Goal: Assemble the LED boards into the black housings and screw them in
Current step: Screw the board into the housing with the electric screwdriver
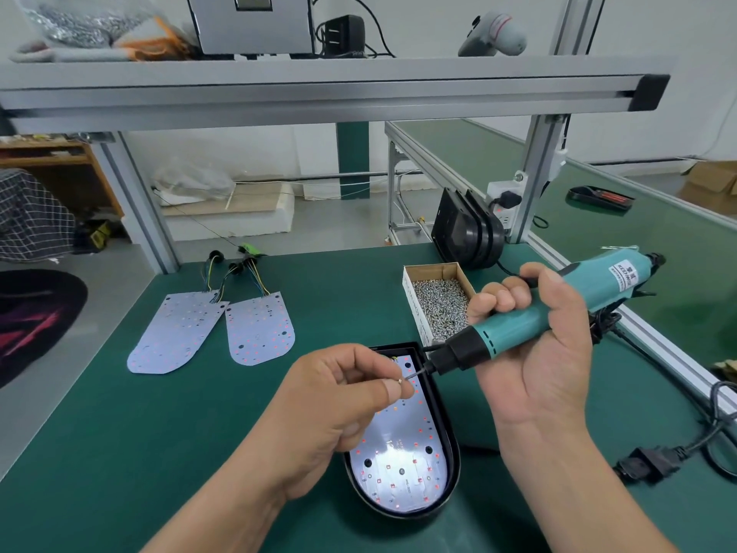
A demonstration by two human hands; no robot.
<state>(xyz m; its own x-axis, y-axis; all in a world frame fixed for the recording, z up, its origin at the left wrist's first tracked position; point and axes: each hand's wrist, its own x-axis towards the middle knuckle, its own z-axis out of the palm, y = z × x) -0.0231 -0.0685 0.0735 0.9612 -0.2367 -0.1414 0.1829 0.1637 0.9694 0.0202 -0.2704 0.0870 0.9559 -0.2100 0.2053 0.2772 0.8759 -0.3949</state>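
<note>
A screw is pinched by fingers of the left hand at the bit of an electric screwdriver, which is gripped by the right hand over the black housing.

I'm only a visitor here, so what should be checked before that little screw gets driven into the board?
1. Screw at the bit: the left hand pinches the screw against the tip of the bit. Ok.
2. Tool held firmly: the right hand is wrapped round the electric screwdriver. Ok.
3. LED board seated: it lies inside the black housing, partly hidden by the left hand. Ok as far as seen.
4. Screw straight on the bit: too small to see. Cannot tell.
5. Bit upright over a hole: the tool is strongly tilted above the board. Not ok.
6. Spare screws: the box of screws is well filled. Ok.
</note>
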